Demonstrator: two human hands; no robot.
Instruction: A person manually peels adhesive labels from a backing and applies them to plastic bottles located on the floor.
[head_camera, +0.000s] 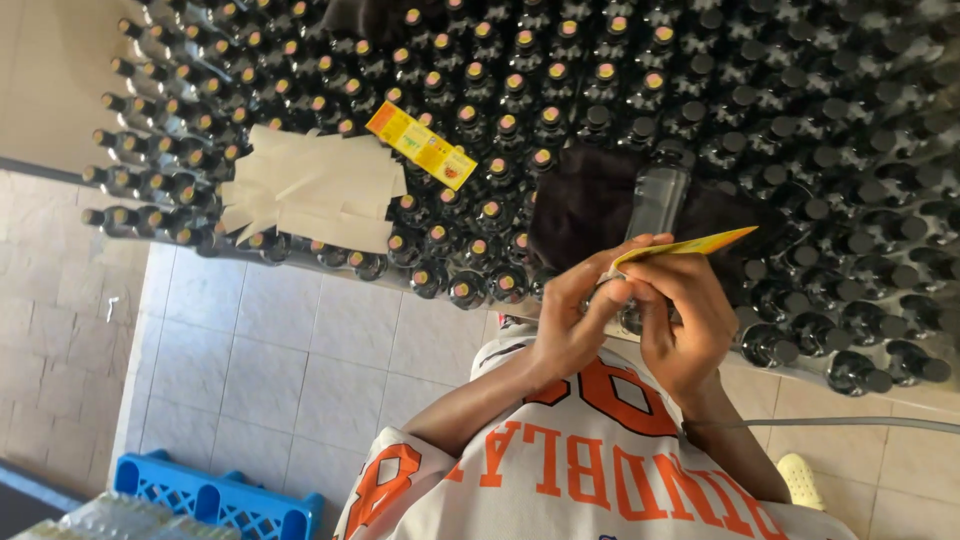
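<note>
A thin yellow adhesive label (690, 243) is pinched flat between the fingers of the left hand (572, 322) and right hand (680, 320), just above a clear plastic bottle (655, 200), presumably kept taut to prevent creasing.

Paper strips (310, 190) and a label (420, 146) lie on the massed bottles (520, 120); crate (215, 497) on the floor (300, 360).

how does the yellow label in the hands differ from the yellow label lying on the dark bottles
The yellow label in the hands is pinched between both hands' fingertips and seen nearly edge-on, a thin strip. The yellow label lying on the dark bottles rests flat and untouched, showing its whole printed face with a red patch. Both are yellow, elongated paper labels.
</note>
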